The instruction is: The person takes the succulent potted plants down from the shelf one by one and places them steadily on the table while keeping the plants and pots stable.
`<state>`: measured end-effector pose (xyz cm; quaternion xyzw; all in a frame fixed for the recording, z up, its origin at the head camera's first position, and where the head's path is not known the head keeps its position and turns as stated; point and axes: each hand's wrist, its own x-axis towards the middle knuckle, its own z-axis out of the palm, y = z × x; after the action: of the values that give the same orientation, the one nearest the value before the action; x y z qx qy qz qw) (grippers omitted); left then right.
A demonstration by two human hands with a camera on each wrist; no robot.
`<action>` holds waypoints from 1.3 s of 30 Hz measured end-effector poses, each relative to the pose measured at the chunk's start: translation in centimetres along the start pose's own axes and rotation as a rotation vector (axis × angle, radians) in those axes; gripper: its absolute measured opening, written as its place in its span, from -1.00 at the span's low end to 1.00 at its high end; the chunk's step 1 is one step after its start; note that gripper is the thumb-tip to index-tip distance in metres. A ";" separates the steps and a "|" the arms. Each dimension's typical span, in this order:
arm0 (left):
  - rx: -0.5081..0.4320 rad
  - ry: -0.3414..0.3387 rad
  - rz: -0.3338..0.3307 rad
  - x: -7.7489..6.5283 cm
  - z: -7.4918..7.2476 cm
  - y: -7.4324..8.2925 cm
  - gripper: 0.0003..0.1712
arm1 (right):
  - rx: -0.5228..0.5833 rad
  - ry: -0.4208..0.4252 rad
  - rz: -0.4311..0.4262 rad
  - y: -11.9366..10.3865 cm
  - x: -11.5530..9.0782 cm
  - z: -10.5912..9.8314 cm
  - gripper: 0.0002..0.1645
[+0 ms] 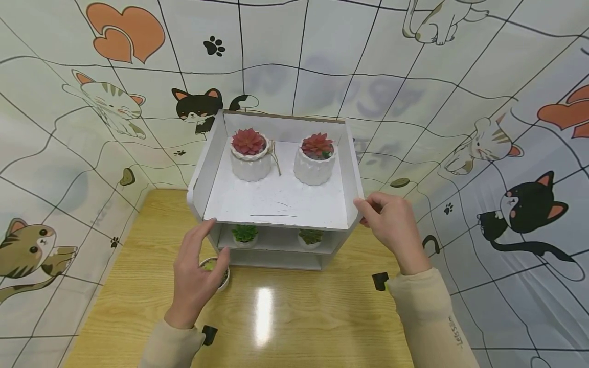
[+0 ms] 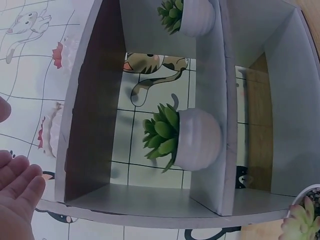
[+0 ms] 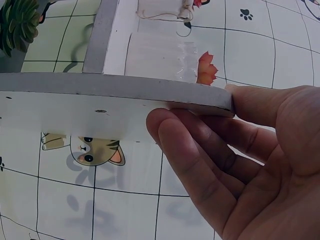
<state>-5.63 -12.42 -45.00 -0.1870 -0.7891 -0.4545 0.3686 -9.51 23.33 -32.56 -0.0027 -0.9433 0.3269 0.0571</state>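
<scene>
A small white shelf stands on the table. At its right front corner my right hand pinches the side panel's edge, the thumb at the tip and curled fingers against the outer face. My left hand is at the left front corner with fingers spread and holds nothing. Two white pots with red succulents, one with twine and one to its right, sit on the top board. Below, on the middle board, are two potted green succulents, a left one and a right one.
A pale green succulent in a round pot stands on the wooden table by the shelf's left front, partly behind my left hand in the head view. A cat-patterned cloth hangs behind and along both sides.
</scene>
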 end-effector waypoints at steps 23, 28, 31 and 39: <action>-0.040 -0.049 0.075 2.9 0.8 0.3 -0.38 | 0.000 -0.009 0.000 0.1 0.2 0.0 -0.60; -0.053 -0.060 0.082 3.7 1.1 0.4 -0.37 | -0.006 -0.004 -0.003 0.2 0.2 0.0 -0.60; -0.062 -0.070 0.072 4.1 1.3 0.4 -0.36 | -0.007 -0.006 -0.003 0.2 0.2 0.0 -0.61; -0.062 -0.134 -0.004 5.1 1.6 0.5 -0.33 | -0.004 -0.007 -0.006 0.2 0.2 -0.1 -0.60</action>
<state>-9.30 -10.98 -41.40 -0.2266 -0.7979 -0.4661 0.3079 -9.71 23.51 -32.57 0.0013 -0.9441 0.3251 0.0547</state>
